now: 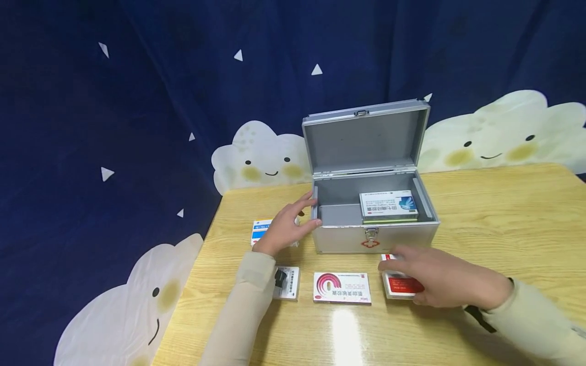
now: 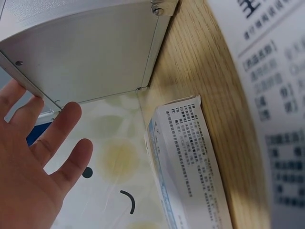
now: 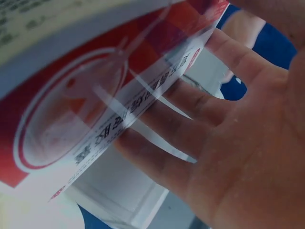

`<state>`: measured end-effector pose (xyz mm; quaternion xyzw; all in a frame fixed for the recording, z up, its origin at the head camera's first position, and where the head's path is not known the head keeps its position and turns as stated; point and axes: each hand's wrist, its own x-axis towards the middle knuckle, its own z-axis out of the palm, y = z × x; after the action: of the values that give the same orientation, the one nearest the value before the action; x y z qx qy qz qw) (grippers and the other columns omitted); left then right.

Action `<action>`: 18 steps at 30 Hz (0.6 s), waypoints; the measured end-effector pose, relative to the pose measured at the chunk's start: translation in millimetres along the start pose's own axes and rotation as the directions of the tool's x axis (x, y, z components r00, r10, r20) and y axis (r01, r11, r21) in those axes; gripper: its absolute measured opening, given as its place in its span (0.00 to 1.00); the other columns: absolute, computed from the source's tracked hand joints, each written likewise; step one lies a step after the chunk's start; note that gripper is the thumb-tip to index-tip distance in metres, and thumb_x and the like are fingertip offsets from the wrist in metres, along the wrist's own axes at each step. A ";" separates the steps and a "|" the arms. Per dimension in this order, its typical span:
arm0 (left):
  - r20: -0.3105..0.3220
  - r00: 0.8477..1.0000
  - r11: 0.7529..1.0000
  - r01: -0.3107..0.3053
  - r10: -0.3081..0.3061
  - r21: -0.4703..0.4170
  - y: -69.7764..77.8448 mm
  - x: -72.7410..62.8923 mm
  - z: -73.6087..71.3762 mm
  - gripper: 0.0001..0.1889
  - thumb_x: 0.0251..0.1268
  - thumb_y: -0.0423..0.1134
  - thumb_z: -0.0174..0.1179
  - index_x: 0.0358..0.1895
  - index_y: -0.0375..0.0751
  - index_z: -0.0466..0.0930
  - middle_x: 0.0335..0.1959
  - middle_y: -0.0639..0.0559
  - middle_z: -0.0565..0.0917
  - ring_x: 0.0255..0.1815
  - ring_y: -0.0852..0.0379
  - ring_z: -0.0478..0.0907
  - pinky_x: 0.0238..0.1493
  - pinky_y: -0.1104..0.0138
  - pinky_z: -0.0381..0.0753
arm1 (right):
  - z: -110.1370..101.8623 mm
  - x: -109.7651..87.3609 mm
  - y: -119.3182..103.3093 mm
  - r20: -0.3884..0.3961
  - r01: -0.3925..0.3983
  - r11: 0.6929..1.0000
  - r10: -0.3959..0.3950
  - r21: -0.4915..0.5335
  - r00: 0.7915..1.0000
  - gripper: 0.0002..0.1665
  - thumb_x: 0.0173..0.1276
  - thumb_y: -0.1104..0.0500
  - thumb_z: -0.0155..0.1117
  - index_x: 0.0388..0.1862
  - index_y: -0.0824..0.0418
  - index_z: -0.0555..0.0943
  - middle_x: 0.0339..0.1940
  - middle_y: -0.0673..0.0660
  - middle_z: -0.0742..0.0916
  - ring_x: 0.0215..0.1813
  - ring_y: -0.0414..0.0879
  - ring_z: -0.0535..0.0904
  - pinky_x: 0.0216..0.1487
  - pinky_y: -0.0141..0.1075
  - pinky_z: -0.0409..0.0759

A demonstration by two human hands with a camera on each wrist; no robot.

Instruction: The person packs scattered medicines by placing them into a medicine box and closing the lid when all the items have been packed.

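My left hand (image 1: pixel 288 226) is at the left wall of an open silver case (image 1: pixel 339 241), its fingers spread near the rim. In the left wrist view those fingers (image 2: pixel 66 121) stand apart and hold nothing. In front of the case's right half, my right hand (image 1: pixel 439 277) grips a red-and-white medicine box (image 1: pixel 398 285) from above, thumb at the near side. The right wrist view shows that box (image 3: pixel 157 43) close up, with fingers along its edge; part of the grip is hidden. Inside the case, white medicine boxes (image 1: pixel 389 206) lie stacked at the right.
A white medicine box with pink arcs (image 1: pixel 350 290) lies between the arms. Near the left sleeve is a grey-and-white box (image 1: pixel 289 284), partly covered. Behind the left hand lies a blue-and-white box (image 1: pixel 259 231). The case's raised lid (image 1: pixel 366 145) stands before a dark blue curtain (image 1: pixel 366 46).
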<state>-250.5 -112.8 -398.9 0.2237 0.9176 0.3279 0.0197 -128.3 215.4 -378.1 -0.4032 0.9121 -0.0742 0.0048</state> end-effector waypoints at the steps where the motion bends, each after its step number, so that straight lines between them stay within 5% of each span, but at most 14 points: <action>1: -0.001 1.000 1.000 0.002 -0.002 -0.001 -0.1 -0.3 0.5 0.33 0.66 0.61 0.58 0.73 0.63 0.66 0.79 0.76 0.53 0.60 0.52 0.74 0.58 0.53 0.76 | -2.3 -0.7 0.3 0.001 -0.008 1.000 0.008 -0.001 1.000 0.44 0.40 0.58 0.84 0.59 0.42 0.77 0.50 0.46 0.78 0.47 0.42 0.75 0.49 0.45 0.80; 10: -0.006 1.000 1.000 -0.001 0.001 0.005 1.2 0.1 0.3 0.32 0.66 0.60 0.59 0.72 0.62 0.67 0.79 0.74 0.55 0.55 0.51 0.76 0.48 0.60 0.77 | -17.2 -7.1 4.4 0.038 -0.116 0.992 0.114 0.052 0.993 0.44 0.45 0.56 0.82 0.63 0.41 0.76 0.57 0.53 0.79 0.51 0.47 0.79 0.51 0.50 0.82; 18: 0.004 1.000 1.000 -0.004 0.004 0.000 0.9 0.4 0.0 0.32 0.66 0.60 0.59 0.72 0.62 0.67 0.79 0.73 0.55 0.52 0.52 0.76 0.43 0.63 0.76 | -29.8 -13.1 6.7 0.001 -0.119 0.992 0.119 0.028 0.993 0.45 0.47 0.53 0.82 0.66 0.40 0.75 0.63 0.56 0.79 0.52 0.48 0.80 0.49 0.48 0.84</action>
<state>-250.5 -112.0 -398.3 0.2263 0.9170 0.3277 0.0208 -126.4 233.4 -350.2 -0.3480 0.9334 -0.0867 0.0146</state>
